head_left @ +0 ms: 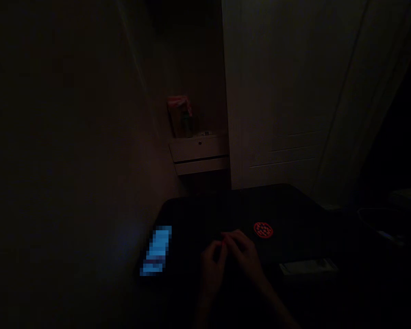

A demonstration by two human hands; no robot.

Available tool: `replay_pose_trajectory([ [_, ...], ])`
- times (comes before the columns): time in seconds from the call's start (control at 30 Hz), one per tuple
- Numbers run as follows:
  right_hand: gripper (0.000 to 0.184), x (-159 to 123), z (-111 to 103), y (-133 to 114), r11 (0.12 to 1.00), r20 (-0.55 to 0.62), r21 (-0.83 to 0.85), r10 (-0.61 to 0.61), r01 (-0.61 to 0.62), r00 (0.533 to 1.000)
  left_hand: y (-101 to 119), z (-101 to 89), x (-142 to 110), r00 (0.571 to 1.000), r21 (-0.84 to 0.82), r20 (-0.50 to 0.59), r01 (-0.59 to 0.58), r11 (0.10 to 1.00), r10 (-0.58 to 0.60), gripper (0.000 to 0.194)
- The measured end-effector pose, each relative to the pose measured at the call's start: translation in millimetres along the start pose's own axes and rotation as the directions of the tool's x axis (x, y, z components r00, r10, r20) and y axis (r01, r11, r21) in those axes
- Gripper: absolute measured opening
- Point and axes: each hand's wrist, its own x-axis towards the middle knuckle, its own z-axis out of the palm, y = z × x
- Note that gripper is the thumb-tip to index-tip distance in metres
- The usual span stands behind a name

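In very dim light, my left hand and my right hand meet over the dark table. Fingers of both are pinched together at the tips. A tiny reddish spot shows between them, too small and dark to name. To the right of my right hand lies a round red-rimmed dish or disc with several small orange-red pieces or marks inside its rim. Neither hand touches it.
A lit, blurred-out screen glows at the table's left edge. A pale flat box-like object lies at the right front. Beyond the table stand a drawer unit with a pink-topped item on it, and a pale panelled door.
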Motion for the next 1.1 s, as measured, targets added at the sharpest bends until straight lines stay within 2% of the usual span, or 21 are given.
replay_pose_trajectory([
  [0.23, 0.024, -2.8, 0.0, 4.8, 1.000, -0.021, 0.005, 0.004, -0.004, 1.000, 3.5, 1.5, -0.6, 0.999, -0.025, -0.033, 0.009, 1.000, -0.010, 0.039],
  [0.57, 0.028, -4.7, 2.0, 5.1, 0.995, 0.076, -0.050, -0.082, 0.086, 0.994, 4.4, -2.5, 0.2, 0.993, -0.072, -0.108, 0.050, 0.996, -0.057, 0.053],
  [0.77, 0.032, -4.3, 2.1, 0.2, 0.992, 0.165, -0.092, -0.071, 0.087, 0.984, 1.8, -1.8, 0.8, 0.986, -0.091, -0.154, 0.055, 0.994, -0.068, 0.054],
  [0.93, 0.033, -4.0, 2.3, -1.0, 0.992, 0.173, -0.101, -0.063, 0.081, 0.983, 0.9, 0.0, 2.5, 0.978, -0.136, -0.183, 0.075, 0.988, -0.100, 0.054],
  [1.1, 0.029, -4.9, 2.6, 5.7, 0.988, 0.135, -0.137, -0.056, 0.075, 0.989, 0.5, -1.3, 2.8, 0.978, -0.201, -0.166, 0.095, 0.975, -0.130, 0.056],
])
